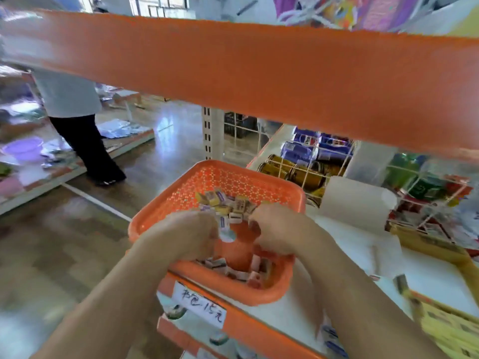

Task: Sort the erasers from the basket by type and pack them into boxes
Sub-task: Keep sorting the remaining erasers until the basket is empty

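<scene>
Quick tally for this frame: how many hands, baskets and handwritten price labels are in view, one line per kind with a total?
Hands in the basket: 2, left hand and right hand
Orange basket: 1
Handwritten price label: 1
Total: 4
The erasers are too blurred and heaped to count.

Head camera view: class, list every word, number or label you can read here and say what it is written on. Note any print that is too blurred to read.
"书包 15元": handwritten on the white price tag stuck to the orange shelf edge below the basket.
Erasers in the basket: printed wrappers, too small and blurred to read.
Blue packs and gold tins in the wire rack: print blurred, unreadable.
Green box: label unreadable.
</scene>
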A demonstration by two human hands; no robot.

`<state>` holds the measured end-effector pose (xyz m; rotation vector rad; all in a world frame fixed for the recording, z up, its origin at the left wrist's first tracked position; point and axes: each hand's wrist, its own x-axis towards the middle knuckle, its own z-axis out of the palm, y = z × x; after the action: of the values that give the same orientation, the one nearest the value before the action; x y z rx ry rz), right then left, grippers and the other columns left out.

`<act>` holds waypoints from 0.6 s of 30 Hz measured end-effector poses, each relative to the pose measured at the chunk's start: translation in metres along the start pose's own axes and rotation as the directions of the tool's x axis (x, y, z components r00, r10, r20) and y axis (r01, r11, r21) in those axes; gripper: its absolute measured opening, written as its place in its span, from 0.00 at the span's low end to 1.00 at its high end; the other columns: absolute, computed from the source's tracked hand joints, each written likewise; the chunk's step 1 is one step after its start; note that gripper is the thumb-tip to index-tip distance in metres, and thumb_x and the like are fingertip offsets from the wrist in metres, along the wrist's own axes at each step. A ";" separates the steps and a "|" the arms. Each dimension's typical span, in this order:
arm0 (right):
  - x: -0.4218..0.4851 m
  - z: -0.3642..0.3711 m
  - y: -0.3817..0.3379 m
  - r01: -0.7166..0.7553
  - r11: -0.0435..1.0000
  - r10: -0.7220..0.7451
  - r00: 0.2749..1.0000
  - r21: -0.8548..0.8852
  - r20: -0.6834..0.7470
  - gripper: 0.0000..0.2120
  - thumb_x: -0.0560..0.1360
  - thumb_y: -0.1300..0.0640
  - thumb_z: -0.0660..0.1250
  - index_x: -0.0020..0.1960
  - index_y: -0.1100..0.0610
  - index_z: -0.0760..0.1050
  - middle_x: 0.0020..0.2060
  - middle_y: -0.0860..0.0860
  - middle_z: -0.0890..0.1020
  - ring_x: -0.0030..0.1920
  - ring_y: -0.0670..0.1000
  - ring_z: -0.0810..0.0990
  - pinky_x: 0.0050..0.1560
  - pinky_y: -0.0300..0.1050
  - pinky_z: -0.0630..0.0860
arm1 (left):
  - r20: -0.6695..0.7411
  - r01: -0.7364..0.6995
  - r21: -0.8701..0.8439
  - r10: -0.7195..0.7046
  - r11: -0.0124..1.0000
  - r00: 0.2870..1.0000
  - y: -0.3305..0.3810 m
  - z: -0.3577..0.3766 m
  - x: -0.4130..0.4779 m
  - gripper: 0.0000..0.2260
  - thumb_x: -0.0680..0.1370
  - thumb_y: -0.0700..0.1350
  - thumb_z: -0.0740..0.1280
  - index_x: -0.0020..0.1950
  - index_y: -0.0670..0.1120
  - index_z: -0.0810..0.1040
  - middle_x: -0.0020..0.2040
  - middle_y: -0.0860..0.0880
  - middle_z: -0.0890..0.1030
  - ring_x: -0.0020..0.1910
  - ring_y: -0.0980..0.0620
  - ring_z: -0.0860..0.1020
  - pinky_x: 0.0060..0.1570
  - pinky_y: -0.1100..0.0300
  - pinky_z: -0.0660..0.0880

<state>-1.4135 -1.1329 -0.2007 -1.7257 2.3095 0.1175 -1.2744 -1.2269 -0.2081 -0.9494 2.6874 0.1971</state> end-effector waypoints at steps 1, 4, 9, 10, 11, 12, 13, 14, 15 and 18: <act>0.003 -0.001 -0.004 -0.008 0.999 0.011 0.995 -0.036 0.102 0.11 0.72 0.56 0.69 0.53 0.58 0.77 0.49 0.53 0.81 0.48 0.55 0.79 0.44 0.45 0.76 | 0.081 -0.049 0.044 0.046 0.998 0.996 0.001 0.000 0.003 0.13 0.76 0.50 0.65 0.60 0.54 0.79 0.58 0.52 0.80 0.56 0.50 0.78 0.54 0.59 0.75; 0.006 0.001 -0.016 0.008 0.992 0.027 0.960 -0.123 0.280 0.13 0.70 0.56 0.72 0.53 0.59 0.78 0.41 0.52 0.80 0.37 0.52 0.75 0.32 0.42 0.71 | 0.223 -0.185 0.128 0.154 0.974 0.963 0.007 -0.003 0.009 0.13 0.78 0.48 0.62 0.61 0.50 0.79 0.59 0.50 0.79 0.57 0.49 0.76 0.54 0.58 0.73; 0.008 0.001 -0.022 0.013 0.993 0.026 0.944 -0.117 0.329 0.13 0.71 0.57 0.70 0.54 0.59 0.79 0.42 0.54 0.80 0.39 0.54 0.77 0.29 0.42 0.69 | 0.284 -0.245 0.118 0.204 0.962 0.937 0.010 -0.002 0.014 0.13 0.80 0.45 0.59 0.60 0.45 0.79 0.57 0.47 0.80 0.55 0.48 0.77 0.48 0.60 0.71; 0.008 0.001 -0.022 0.011 0.994 0.027 0.941 -0.108 0.337 0.12 0.71 0.56 0.71 0.53 0.59 0.79 0.40 0.54 0.80 0.38 0.53 0.77 0.28 0.42 0.69 | 0.270 -0.237 0.093 0.205 0.967 0.941 0.009 -0.001 0.016 0.13 0.79 0.45 0.59 0.58 0.44 0.80 0.56 0.47 0.81 0.54 0.48 0.78 0.49 0.59 0.72; 0.007 0.000 -0.021 0.008 0.995 0.026 0.939 -0.098 0.344 0.11 0.71 0.55 0.71 0.51 0.59 0.79 0.37 0.53 0.79 0.36 0.53 0.76 0.28 0.42 0.68 | 0.260 -0.226 0.064 0.202 0.972 0.944 0.008 0.001 0.019 0.12 0.79 0.44 0.60 0.57 0.44 0.80 0.56 0.47 0.81 0.52 0.49 0.78 0.49 0.59 0.74; 0.007 0.000 -0.020 0.005 0.996 0.026 0.938 -0.088 0.346 0.10 0.71 0.54 0.71 0.48 0.59 0.79 0.34 0.52 0.77 0.34 0.52 0.75 0.27 0.41 0.68 | 0.249 -0.206 0.016 0.195 0.978 0.949 0.007 0.003 0.022 0.11 0.79 0.44 0.61 0.55 0.45 0.81 0.55 0.48 0.82 0.49 0.51 0.78 0.48 0.59 0.75; 0.007 0.000 -0.020 0.003 0.997 0.024 0.939 -0.078 0.342 0.09 0.70 0.53 0.71 0.45 0.59 0.79 0.32 0.51 0.76 0.32 0.51 0.74 0.27 0.42 0.67 | 0.235 -0.191 -0.046 0.197 0.980 0.952 0.006 0.004 0.023 0.09 0.78 0.44 0.63 0.53 0.47 0.81 0.54 0.50 0.82 0.46 0.53 0.77 0.45 0.61 0.74; 0.007 0.000 -0.019 0.000 0.998 0.023 0.941 -0.068 0.337 0.08 0.70 0.53 0.72 0.42 0.58 0.78 0.31 0.51 0.75 0.31 0.50 0.73 0.26 0.42 0.67 | 0.225 -0.198 -0.103 0.217 0.975 0.950 0.006 0.005 0.023 0.07 0.77 0.44 0.65 0.51 0.50 0.81 0.52 0.53 0.82 0.44 0.56 0.76 0.43 0.64 0.73; 0.007 0.000 -0.019 -0.003 0.998 0.021 0.943 -0.056 0.331 0.08 0.70 0.53 0.72 0.41 0.58 0.78 0.30 0.50 0.75 0.30 0.50 0.73 0.27 0.42 0.68 | 0.224 -0.212 -0.147 0.241 0.966 0.944 0.007 0.005 0.022 0.07 0.76 0.44 0.66 0.51 0.52 0.81 0.50 0.55 0.81 0.43 0.57 0.75 0.43 0.65 0.73; 0.008 0.004 -0.017 -0.012 1.000 0.015 0.965 -0.012 0.263 0.08 0.71 0.56 0.71 0.46 0.59 0.80 0.34 0.52 0.77 0.33 0.51 0.75 0.28 0.42 0.71 | 0.234 -0.257 -0.126 0.281 0.958 0.931 0.011 0.005 0.019 0.09 0.77 0.45 0.65 0.56 0.52 0.80 0.53 0.55 0.80 0.48 0.56 0.75 0.46 0.64 0.71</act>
<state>-1.3992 -1.1443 -0.2046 -1.5909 2.1298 0.3402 -1.2939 -1.2286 -0.2186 -0.5312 2.5780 0.4702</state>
